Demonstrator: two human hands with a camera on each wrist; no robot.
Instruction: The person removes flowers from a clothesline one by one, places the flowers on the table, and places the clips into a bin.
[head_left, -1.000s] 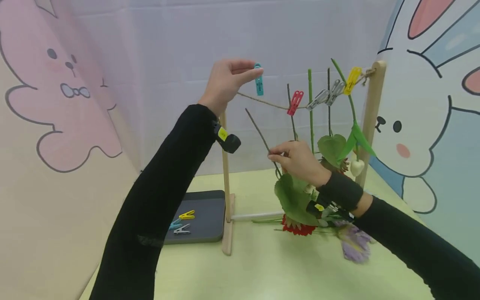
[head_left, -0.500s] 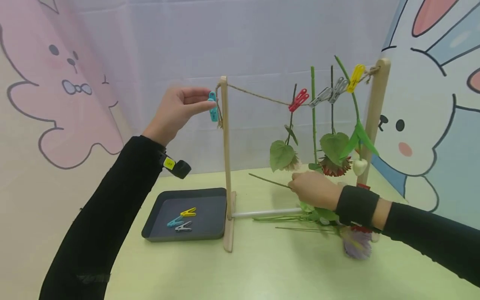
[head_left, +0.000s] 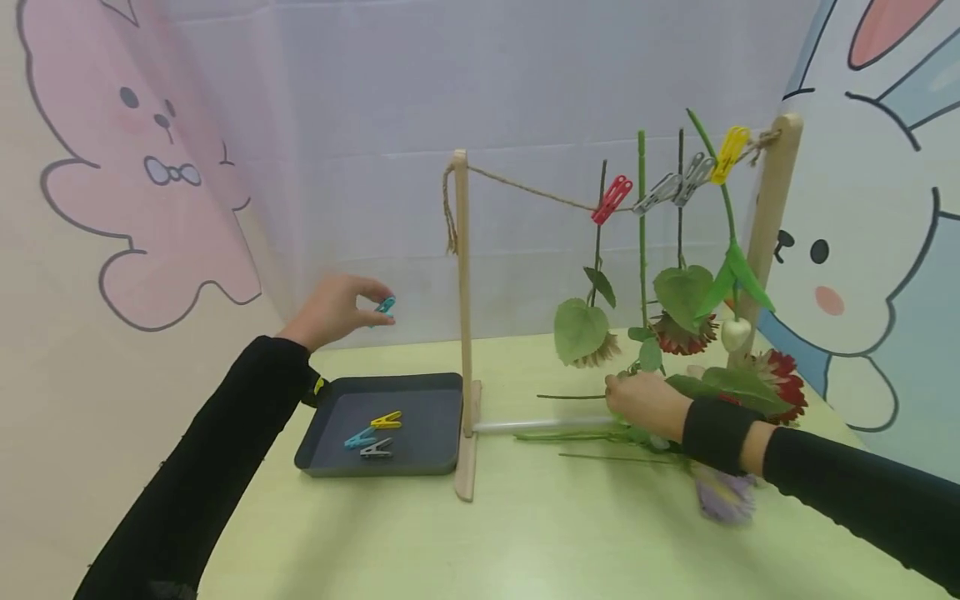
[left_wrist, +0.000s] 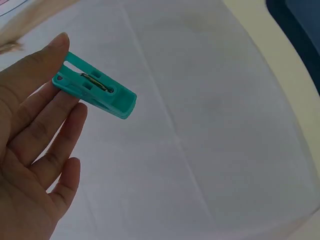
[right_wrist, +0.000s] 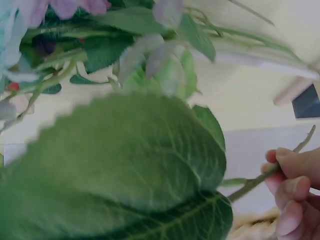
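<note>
My left hand point(head_left: 337, 310) pinches a teal clothespin point(left_wrist: 97, 85) between thumb and fingers, in the air above the dark tray's back edge. In the left wrist view its spring and closed end show clearly. My right hand point(head_left: 648, 404) pinches the brown stem point(right_wrist: 255, 184) of a red artificial flower point(head_left: 782, 387) low over the table. The stem's free end points left, and the bloom lies to the right beyond the wrist. A large green leaf point(right_wrist: 125, 155) of this flower fills much of the right wrist view.
A wooden rack point(head_left: 463, 292) carries a rope point(head_left: 532, 193) with several flowers hung head-down by red, grey and yellow clothespins point(head_left: 729, 155). The dark tray point(head_left: 322, 458) holds yellow, blue and grey clothespins point(head_left: 377, 450). Loose flowers, one purple point(head_left: 723, 496), lie on the table under the rope.
My left hand has moved left and down from the rope, carrying the teal clothespin. My right hand has lowered the red flower from near the rope toward the table, its stem now nearly level.
</note>
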